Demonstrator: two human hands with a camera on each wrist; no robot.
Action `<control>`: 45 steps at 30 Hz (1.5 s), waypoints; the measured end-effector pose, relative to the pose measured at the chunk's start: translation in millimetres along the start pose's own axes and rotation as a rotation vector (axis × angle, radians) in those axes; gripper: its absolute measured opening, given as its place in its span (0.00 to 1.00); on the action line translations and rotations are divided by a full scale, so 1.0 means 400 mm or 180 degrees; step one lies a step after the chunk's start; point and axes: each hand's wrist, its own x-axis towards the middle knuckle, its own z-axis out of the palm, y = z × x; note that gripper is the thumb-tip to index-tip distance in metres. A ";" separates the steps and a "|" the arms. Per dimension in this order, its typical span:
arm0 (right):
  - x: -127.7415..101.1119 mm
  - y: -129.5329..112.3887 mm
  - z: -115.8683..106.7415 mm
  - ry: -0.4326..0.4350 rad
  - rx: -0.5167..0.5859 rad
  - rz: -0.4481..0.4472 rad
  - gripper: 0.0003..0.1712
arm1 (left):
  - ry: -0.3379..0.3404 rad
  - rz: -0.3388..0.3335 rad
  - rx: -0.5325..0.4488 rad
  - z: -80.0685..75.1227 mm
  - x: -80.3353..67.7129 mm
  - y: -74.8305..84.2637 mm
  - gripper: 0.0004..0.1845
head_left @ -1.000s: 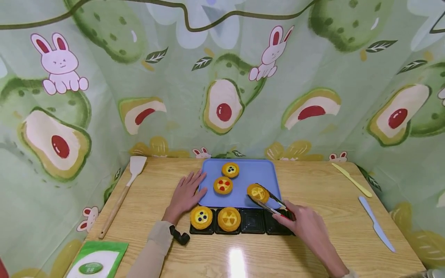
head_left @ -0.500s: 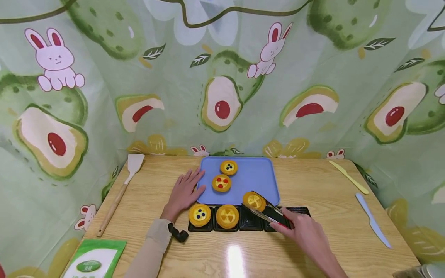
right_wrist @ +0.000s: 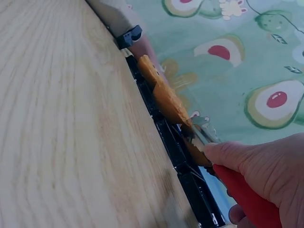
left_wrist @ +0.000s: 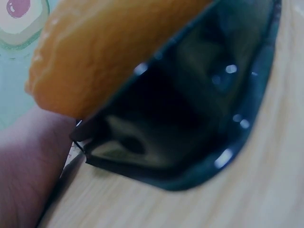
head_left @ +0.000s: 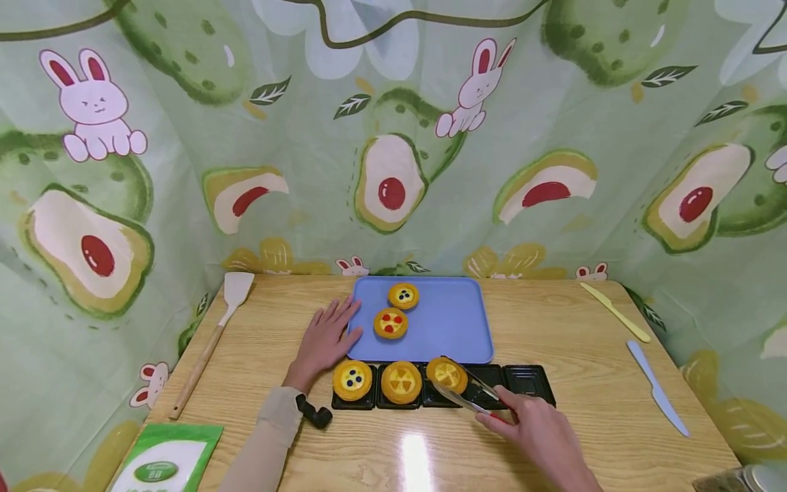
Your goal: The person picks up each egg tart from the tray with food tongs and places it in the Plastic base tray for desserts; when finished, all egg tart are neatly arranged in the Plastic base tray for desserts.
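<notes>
My right hand [head_left: 535, 434] grips a pair of red-handled tongs [head_left: 482, 410], also seen in the right wrist view. Their metal arms stand either side of an egg tart [head_left: 447, 375] with wedge-shaped topping, at the third compartment of the black tray [head_left: 530, 384]. To its left, a blueberry tart [head_left: 352, 380] and another wedge-topped tart [head_left: 402, 383] sit in the first two compartments. My left hand [head_left: 324, 342] lies flat with spread fingers, fingertips at the left rim of the blue tray [head_left: 455, 314]. On that tray are a red-topped tart [head_left: 390, 323] and a smaller blueberry tart [head_left: 403, 296].
A spatula [head_left: 215, 342] with wooden handle lies at the left, above a green-and-white packet [head_left: 166, 458]. At the right lie a yellow knife [head_left: 615, 312] and a blue knife [head_left: 658, 389]. A jar [head_left: 738, 478] stands at the lower right corner. Patterned cloth surrounds the table.
My right hand has brought the wedge-topped tart in the tongs from the blue tray toward me, down to the black tray's third compartment. My left hand stays at the blue tray's edge.
</notes>
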 end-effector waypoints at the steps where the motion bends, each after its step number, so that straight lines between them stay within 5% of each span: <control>1: -0.001 0.000 0.003 0.0005 0.0009 0.0001 0.42 | 0.0000 -0.0001 -0.0005 0.000 0.000 0.000 0.36; 45: 0.000 -0.002 0.019 0.0005 -0.0103 -0.0128 0.35 | 0.0032 0.0027 -0.0059 0.001 0.001 -0.004 0.36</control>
